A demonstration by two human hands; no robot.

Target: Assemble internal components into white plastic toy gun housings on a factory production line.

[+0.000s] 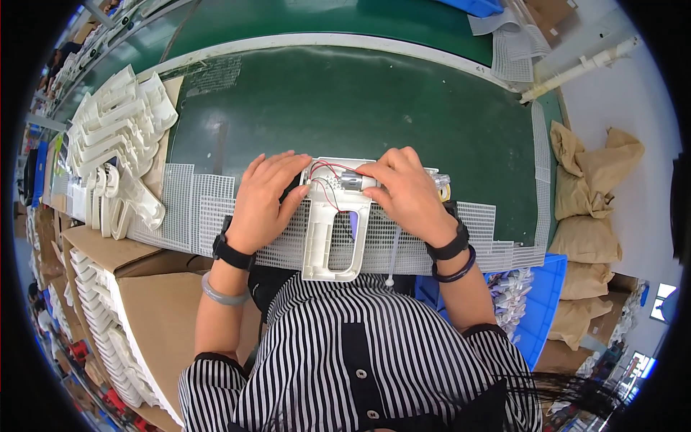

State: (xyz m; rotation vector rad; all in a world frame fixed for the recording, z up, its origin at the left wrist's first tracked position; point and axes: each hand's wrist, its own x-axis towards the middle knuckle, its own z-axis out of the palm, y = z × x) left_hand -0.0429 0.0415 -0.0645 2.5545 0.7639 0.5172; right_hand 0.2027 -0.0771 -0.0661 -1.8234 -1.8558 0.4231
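Observation:
A white plastic housing half (311, 245) with a looped handle lies on the mesh mat in front of me, its hollow side up. My left hand (270, 198) grips its upper left edge between thumb and fingers. A small silver motor (351, 181) sits in the top part of the shell. My right hand (409, 191) pinches the white end of the motor between thumb and forefinger. Red and dark wires (324, 171) curl from the motor toward the left side. Through the handle opening shows a purple piece (353, 225). Past my right fingers sticks out a clear part with yellow (444, 189).
White shells (119, 137) are heaped at the left on the green bench (302, 101). A cardboard box (158, 302) of white parts stands lower left. A blue bin (543, 302) with small parts is at the lower right, beside brown sacks (590, 187). A white cable tie (393, 259) hangs by the bench edge.

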